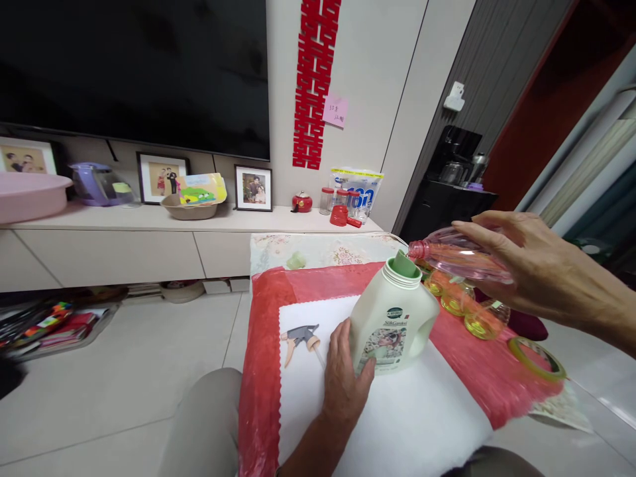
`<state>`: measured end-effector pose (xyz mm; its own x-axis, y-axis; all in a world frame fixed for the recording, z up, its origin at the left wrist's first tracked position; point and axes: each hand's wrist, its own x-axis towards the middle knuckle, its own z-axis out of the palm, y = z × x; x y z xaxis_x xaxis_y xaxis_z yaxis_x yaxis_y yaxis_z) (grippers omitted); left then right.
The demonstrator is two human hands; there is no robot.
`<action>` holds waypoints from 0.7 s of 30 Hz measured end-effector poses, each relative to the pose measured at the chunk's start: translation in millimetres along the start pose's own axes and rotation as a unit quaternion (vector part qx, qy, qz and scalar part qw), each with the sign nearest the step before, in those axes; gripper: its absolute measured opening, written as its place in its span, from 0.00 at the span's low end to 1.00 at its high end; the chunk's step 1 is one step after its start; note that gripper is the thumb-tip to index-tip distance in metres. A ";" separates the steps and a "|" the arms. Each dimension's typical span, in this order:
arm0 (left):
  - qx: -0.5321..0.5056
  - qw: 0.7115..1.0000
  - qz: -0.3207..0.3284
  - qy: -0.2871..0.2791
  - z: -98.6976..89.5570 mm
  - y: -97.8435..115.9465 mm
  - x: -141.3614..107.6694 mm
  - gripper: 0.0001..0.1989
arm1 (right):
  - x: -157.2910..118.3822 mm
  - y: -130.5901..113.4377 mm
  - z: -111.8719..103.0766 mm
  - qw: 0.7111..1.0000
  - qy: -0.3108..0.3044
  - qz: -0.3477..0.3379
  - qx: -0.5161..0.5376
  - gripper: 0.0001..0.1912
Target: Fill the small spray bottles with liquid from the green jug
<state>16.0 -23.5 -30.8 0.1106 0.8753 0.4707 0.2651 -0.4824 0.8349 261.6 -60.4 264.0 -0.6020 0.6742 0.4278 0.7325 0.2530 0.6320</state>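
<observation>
Right hand grips the slick, thin-walled clear bottle, best held round its belly, tipped at the jug's mouth; left hand steadies the stiff, probably weighty green jug on the bench.

Our bare left hand is low at centre, forearm rising from the bottom edge, fingers pointing up and forward, thumb spread to the right. Our bare right hand is raised at the right, its forearm entering from the right edge, fingers pointing left and curved in a closed grip. Both wrists are visible.
</observation>
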 end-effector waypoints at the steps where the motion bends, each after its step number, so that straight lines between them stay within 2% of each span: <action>1: -0.001 1.000 -0.002 -0.004 -0.2 0.1 0.1 0.35 | 0.3 0.2 -0.4 1.000 0.001 -0.001 -0.002 0.37; 21: 0.010 1.000 0.010 0.002 1.8 -5.5 -1.4 0.35 | 7.4 -0.2 -9.2 0.999 0.020 -0.029 -0.037 0.30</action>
<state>16.1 -22.1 -36.6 0.1120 0.8657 0.4878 0.2815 -0.4984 0.8199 254.0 -61.8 273.0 -0.6563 0.6310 0.4136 0.6709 0.2373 0.7025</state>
